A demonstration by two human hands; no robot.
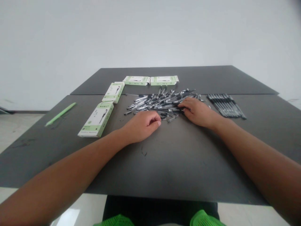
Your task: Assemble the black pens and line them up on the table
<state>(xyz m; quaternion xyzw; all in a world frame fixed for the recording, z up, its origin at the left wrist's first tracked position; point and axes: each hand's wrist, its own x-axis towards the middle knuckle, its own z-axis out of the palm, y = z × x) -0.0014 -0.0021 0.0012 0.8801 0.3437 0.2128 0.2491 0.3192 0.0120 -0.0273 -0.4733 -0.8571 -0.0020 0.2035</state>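
Your left hand (142, 127) has its fingers (154, 115) curled in to a narrow gap, the thumb tip close to them; you show nothing between them, though the inside of the curl is hidden. They are just beside the near edge of the loose pens (157, 101), which lie in a heap ahead of them. Your right hand (196, 111) has its fingers bent at the right side of that heap, touching it with a narrow spread; whether they grip a pen, you cannot tell.

Both your forearms come in low over the tabletop (176, 166) from either side, angled inward, backs of the hands upward. Right of your right fingers lies a row of pens (227, 106), side by side. Left of your left fingers and beyond them are four boxes (96, 121); farther left lies a green stick (61, 114).
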